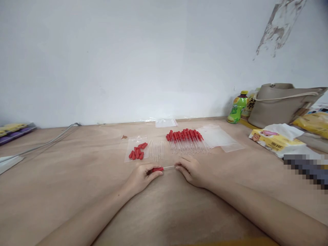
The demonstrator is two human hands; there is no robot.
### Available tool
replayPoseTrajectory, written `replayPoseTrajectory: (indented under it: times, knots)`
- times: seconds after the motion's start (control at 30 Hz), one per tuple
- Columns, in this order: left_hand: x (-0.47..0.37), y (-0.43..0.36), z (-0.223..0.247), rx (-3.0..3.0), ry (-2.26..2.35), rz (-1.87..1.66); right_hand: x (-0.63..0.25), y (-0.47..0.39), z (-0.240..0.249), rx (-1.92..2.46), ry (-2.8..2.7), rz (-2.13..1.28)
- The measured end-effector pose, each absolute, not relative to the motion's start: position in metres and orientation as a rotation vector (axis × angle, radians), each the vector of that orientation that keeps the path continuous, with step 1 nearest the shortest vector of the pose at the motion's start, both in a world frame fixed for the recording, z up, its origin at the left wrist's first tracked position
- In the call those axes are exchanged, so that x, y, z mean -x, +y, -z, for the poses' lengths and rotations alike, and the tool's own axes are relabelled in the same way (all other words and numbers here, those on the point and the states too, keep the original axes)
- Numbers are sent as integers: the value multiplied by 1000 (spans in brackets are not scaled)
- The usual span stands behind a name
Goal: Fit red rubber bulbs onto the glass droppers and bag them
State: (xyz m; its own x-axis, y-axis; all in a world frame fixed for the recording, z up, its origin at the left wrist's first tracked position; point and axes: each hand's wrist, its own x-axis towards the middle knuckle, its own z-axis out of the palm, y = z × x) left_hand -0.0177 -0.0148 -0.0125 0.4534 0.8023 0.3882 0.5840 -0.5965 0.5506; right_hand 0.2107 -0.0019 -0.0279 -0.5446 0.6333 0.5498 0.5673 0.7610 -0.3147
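Observation:
Between the thumb and fingers of my left hand [144, 176] is a red rubber bulb [158, 169]. A clear glass dropper tube [168, 167] runs from the bulb's mouth to my right hand [190, 171], whose fingers pinch its far end. Bulb and tube lie in one line, nearly level, low over the table. Just beyond my left hand, several loose red bulbs [137, 153] rest on a clear plastic bag [127, 156]. Bare glass tubes [156, 150] lie side by side to their right. Farther right is a row of droppers with red bulbs fitted [186, 136].
Clear plastic bags [217, 135] lie right of the droppers, and a white packet [166, 123] is by the wall. At right stand a green drink bottle [237, 107], a grey-beige bag [276, 106] and a yellow tissue pack [279, 141]. A grey cable [57, 137] crosses the left side.

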Motion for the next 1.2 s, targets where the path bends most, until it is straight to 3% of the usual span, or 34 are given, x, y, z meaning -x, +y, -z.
replayPoseTrajectory:
  times: [0.67,1.2]
  knots:
    - [16,-17,14,-2430,1148,-894,-204,-10,10,741,-2367,172]
    - [16,-17,9,-2523,1058,-982,-197,-20,-1,934,-2480,139]
